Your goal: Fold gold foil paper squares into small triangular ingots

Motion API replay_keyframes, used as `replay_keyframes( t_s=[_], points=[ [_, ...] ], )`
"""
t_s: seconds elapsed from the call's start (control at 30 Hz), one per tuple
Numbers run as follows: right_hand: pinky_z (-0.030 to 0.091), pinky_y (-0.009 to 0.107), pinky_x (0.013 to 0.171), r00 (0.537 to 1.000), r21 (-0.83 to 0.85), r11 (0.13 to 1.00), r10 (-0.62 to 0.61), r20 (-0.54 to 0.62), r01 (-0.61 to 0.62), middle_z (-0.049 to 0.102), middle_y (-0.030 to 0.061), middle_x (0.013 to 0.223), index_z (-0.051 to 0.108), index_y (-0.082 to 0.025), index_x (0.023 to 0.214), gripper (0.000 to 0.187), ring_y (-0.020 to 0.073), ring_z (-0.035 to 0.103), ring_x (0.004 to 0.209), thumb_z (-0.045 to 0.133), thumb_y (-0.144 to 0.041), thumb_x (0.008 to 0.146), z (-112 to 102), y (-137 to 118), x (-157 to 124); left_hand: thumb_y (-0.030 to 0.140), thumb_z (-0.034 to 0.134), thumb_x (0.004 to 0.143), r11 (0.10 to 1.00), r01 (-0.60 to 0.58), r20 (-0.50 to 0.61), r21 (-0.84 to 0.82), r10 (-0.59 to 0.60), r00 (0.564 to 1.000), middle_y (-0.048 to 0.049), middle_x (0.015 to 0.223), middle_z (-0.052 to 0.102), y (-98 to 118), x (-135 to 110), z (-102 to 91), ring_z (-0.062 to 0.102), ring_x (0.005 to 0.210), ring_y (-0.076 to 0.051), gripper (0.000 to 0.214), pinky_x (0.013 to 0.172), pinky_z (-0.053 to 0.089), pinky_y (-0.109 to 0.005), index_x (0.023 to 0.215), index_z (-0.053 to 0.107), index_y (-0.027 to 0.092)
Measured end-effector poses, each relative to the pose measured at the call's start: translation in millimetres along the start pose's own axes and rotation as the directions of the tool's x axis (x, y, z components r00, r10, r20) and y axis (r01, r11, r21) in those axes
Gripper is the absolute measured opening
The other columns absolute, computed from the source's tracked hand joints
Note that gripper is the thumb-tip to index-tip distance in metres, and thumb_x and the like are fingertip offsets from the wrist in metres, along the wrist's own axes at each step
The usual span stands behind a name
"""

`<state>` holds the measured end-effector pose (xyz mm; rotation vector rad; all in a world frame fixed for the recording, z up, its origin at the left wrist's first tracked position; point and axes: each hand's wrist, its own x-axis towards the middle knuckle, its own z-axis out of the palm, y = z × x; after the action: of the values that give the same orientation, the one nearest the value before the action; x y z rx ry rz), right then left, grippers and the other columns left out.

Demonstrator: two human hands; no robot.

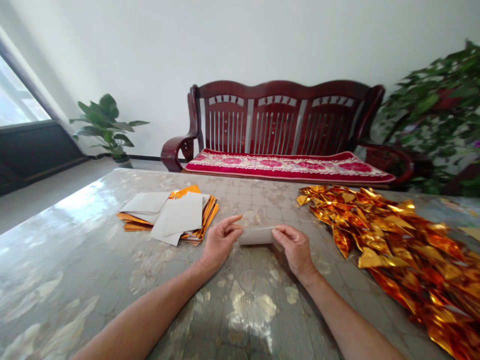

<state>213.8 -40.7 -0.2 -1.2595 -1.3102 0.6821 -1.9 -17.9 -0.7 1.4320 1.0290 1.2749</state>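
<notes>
Between my two hands is a sheet of paper (257,237), its pale side toward me, bent or rolled into a narrow strip above the table. The thumb and fingers of my left hand (222,241) pinch its left end, with the index finger stretched out past the edge. My right hand (295,249) grips the right end between thumb and curled fingers. To the left lies a loose stack of paper sheets (183,216), pale on one side and orange-gold on the other. A large heap of folded gold foil paper pieces (397,250) covers the table's right side.
The table (157,300) has a shiny flower-patterned cover. Behind it stands a dark red wooden bench (275,120) with a red patterned seat cover (288,165). Potted plants (108,125) stand at the far left, with leafy foliage (431,105) at the right.
</notes>
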Motion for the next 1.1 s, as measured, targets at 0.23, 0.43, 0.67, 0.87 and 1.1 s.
replay_keyframes(
  t_s=[0.23, 0.43, 0.67, 0.87, 1.1],
  points=[
    [0.051, 0.03, 0.071, 0.992, -0.062, 0.99, -0.123, 0.01, 0.123, 0.07, 0.0012, 0.072, 0.071, -0.021, 0.072, 0.021, 0.019, 0.063, 0.07, 0.066, -0.039, 0.079, 3.2, -6.6, -3.0, 0.024, 0.07, 0.079, 0.939, -0.092, 0.0, 0.331, 0.097, 0.995, -0.0019, 0.098, 0.076, 4.8, -2.6, 2.5, 0.067, 0.083, -0.016, 0.035, 0.078, 0.052, -0.027, 0.114, 0.072, 0.022],
    [0.052, 0.03, 0.071, 0.962, -0.106, 0.957, -0.264, 0.067, 0.27, 0.07, 0.0023, 0.075, 0.072, -0.022, 0.075, 0.015, 0.0189, 0.065, 0.073, 0.064, -0.033, 0.082, 8.2, -10.8, -6.8, 0.025, 0.071, 0.084, 0.806, -0.189, 0.092, 0.561, 0.166, 0.982, -0.0004, 0.087, 0.077, 11.8, -3.5, 7.5, 0.068, 0.085, -0.02, 0.011, 0.08, 0.048, -0.031, 0.091, 0.078, 0.026],
    [0.051, 0.032, 0.076, 0.898, -0.222, 0.875, -0.393, 0.196, 0.431, 0.071, 0.0035, 0.081, 0.07, -0.022, 0.085, 0.008, 0.0193, 0.065, 0.079, 0.065, -0.028, 0.084, 10.2, -12.8, -7.3, 0.027, 0.066, 0.09, 0.628, -0.396, 0.228, 0.67, 0.333, 0.915, -0.0004, 0.078, 0.073, 22.6, -8.2, 2.1, 0.061, 0.078, -0.017, 0.013, 0.075, 0.04, -0.03, 0.081, 0.075, 0.023],
    [0.046, 0.032, 0.076, 0.85, -0.347, 0.778, -0.454, 0.267, 0.524, 0.069, 0.0026, 0.077, 0.069, -0.024, 0.079, 0.013, 0.0182, 0.06, 0.077, 0.061, -0.025, 0.089, 12.6, -21.3, -11.1, 0.035, 0.055, 0.097, 0.461, -0.522, 0.362, 0.718, 0.393, 0.845, -0.002, 0.076, 0.07, 28.2, -14.4, 0.7, 0.056, 0.079, -0.018, 0.025, 0.074, 0.034, -0.032, 0.083, 0.074, 0.025],
    [0.044, 0.032, 0.074, 0.801, -0.393, 0.698, -0.524, 0.288, 0.598, 0.068, 0.0019, 0.074, 0.07, -0.023, 0.08, 0.013, 0.0181, 0.057, 0.076, 0.06, -0.016, 0.087, 7.7, -20.4, -8.0, 0.033, 0.056, 0.097, 0.455, -0.554, 0.364, 0.697, 0.442, 0.82, -0.0015, 0.071, 0.067, 24.3, -12.7, 1.2, 0.055, 0.075, -0.017, 0.026, 0.072, 0.033, -0.033, 0.078, 0.071, 0.023]
  ],
)
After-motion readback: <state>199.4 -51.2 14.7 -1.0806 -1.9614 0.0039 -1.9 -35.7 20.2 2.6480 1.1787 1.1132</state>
